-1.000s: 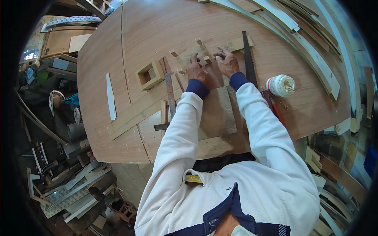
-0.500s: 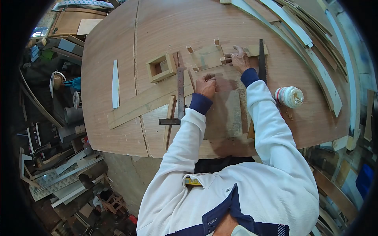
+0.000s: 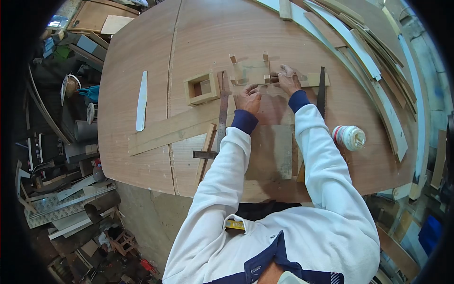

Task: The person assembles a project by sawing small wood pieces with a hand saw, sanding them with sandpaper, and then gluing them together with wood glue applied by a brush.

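A small thin wooden board (image 3: 250, 72) lies flat on the table with a short wooden block near each corner. My left hand (image 3: 248, 100) is just in front of it, fingers bent together and fingertips at its front edge. Whether anything is between them is hidden. At the front right corner, beside a small block (image 3: 266, 79), is my right hand (image 3: 286, 81), its fingers apart. Left of the board stands an open wooden box frame (image 3: 202, 89). A metal try square (image 3: 222, 118) lies near my left forearm, and a handsaw (image 3: 322, 92) lies right of my right hand.
A white jar of glue (image 3: 349, 137) stands at the right. Long wood strips (image 3: 352, 52) are piled along the table's right side. A wide plank (image 3: 175, 127) and a white strip (image 3: 142, 102) lie at the left. A flat panel (image 3: 269, 151) lies between my forearms.
The view has shifted slightly. My left hand has moved up to the board's front edge, its fingers less curled. My right hand stays by the board's right corner.
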The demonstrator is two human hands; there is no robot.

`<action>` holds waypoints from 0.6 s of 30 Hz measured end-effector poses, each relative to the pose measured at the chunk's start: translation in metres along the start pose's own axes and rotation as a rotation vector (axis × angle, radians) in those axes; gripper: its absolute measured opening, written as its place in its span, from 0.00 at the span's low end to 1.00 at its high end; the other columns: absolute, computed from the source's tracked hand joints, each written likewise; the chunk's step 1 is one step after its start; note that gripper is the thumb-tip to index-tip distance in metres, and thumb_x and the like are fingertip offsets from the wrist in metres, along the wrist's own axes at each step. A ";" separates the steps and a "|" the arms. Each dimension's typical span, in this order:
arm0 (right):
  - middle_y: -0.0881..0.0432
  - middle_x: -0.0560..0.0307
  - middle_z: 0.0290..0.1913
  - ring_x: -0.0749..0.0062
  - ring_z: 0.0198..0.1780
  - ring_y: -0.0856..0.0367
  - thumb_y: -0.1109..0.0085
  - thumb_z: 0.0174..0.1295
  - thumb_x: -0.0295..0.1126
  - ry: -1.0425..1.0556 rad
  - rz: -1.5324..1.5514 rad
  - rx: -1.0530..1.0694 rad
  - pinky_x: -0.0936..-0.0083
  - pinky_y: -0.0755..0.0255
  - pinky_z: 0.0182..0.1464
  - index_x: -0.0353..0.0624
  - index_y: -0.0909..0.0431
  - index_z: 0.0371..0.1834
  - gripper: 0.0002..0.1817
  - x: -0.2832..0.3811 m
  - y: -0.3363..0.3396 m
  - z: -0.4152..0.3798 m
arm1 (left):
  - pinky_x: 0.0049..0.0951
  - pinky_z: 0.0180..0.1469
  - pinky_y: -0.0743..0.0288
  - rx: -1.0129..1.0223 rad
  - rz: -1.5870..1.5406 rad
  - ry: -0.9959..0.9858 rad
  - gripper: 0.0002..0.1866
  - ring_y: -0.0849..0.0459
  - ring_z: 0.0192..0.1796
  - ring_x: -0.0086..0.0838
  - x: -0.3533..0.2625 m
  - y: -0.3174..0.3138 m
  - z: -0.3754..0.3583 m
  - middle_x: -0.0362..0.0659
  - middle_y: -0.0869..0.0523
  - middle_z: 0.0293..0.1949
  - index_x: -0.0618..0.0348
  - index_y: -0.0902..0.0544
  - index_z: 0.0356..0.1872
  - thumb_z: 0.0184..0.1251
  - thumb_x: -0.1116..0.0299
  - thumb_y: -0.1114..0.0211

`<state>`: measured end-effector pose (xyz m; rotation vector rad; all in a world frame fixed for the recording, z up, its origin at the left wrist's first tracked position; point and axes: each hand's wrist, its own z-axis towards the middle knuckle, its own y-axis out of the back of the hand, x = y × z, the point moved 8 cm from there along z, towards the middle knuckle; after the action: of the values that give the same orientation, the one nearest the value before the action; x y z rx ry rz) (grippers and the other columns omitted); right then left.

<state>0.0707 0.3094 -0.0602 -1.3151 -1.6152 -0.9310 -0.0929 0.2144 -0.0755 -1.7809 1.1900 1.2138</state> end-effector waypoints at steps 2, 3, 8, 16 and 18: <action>0.17 0.42 0.49 0.63 0.42 0.14 0.61 0.65 0.24 0.004 0.008 0.011 0.72 0.17 0.40 0.28 0.45 0.71 0.29 0.003 -0.007 0.008 | 0.24 0.43 0.22 -0.015 -0.007 0.000 0.25 0.16 0.41 0.28 0.001 0.004 0.013 0.50 0.14 0.43 0.68 0.19 0.53 0.49 0.77 0.40; 0.17 0.43 0.49 0.63 0.42 0.14 0.62 0.65 0.24 0.001 0.019 0.022 0.72 0.17 0.40 0.28 0.45 0.71 0.29 0.004 -0.012 0.012 | 0.24 0.44 0.22 -0.027 0.053 -0.006 0.25 0.16 0.42 0.28 0.000 0.007 0.020 0.51 0.14 0.43 0.68 0.19 0.53 0.48 0.76 0.40; 0.16 0.43 0.47 0.63 0.39 0.13 0.58 0.60 0.21 -0.012 0.132 -0.004 0.72 0.17 0.35 0.32 0.42 0.70 0.30 0.018 -0.027 0.021 | 0.23 0.44 0.22 -0.049 0.026 -0.043 0.28 0.16 0.41 0.28 -0.004 0.015 0.043 0.51 0.13 0.43 0.68 0.20 0.55 0.46 0.75 0.39; 0.18 0.42 0.51 0.64 0.44 0.15 0.61 0.64 0.23 0.019 -0.038 0.037 0.73 0.18 0.41 0.28 0.45 0.71 0.29 0.016 -0.047 0.047 | 0.19 0.28 0.30 -0.050 0.037 -0.079 0.29 0.25 0.28 0.17 -0.030 0.018 0.052 0.43 0.17 0.39 0.73 0.23 0.58 0.48 0.82 0.41; 0.17 0.40 0.49 0.64 0.40 0.13 0.57 0.58 0.22 0.059 0.055 -0.009 0.74 0.18 0.37 0.31 0.37 0.68 0.30 0.011 -0.048 0.054 | 0.19 0.30 0.29 -0.056 0.034 -0.072 0.29 0.24 0.29 0.18 -0.034 0.017 0.049 0.43 0.17 0.40 0.72 0.23 0.59 0.48 0.81 0.41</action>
<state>0.0142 0.3541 -0.0719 -1.3201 -1.5243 -0.9363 -0.1305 0.2617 -0.0613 -1.7487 1.1590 1.3319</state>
